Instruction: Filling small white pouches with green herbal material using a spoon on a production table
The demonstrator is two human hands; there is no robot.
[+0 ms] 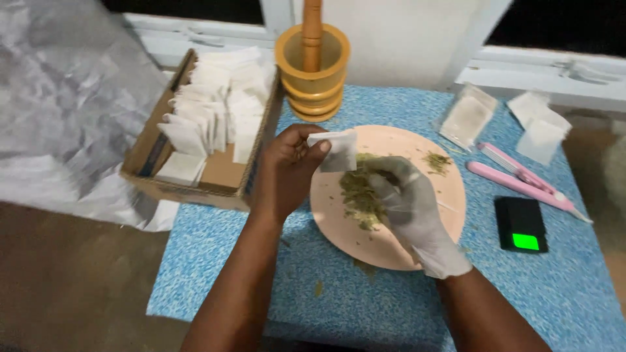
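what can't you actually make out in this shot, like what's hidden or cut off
Head view only:
- Right hand: its gloved fingertips are buried in the dried green herb on the pink plate, so any pinch is hidden.
- White sachet in the left hand: whether anything is inside cannot be seen.
- Wooden pestle: top cut off by the frame edge; the mortar wall hides its contents.
- Small black scale: green display too small to make out.

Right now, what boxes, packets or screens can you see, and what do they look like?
Cardboard box: left of the plate, brown, open, full of small white sachets.
White sachet: in the left hand, over the pink plate.
Clear packet: back right, flat, pale contents.
White sachets: far right, loose.
Small scale: right, black, glowing green screen.
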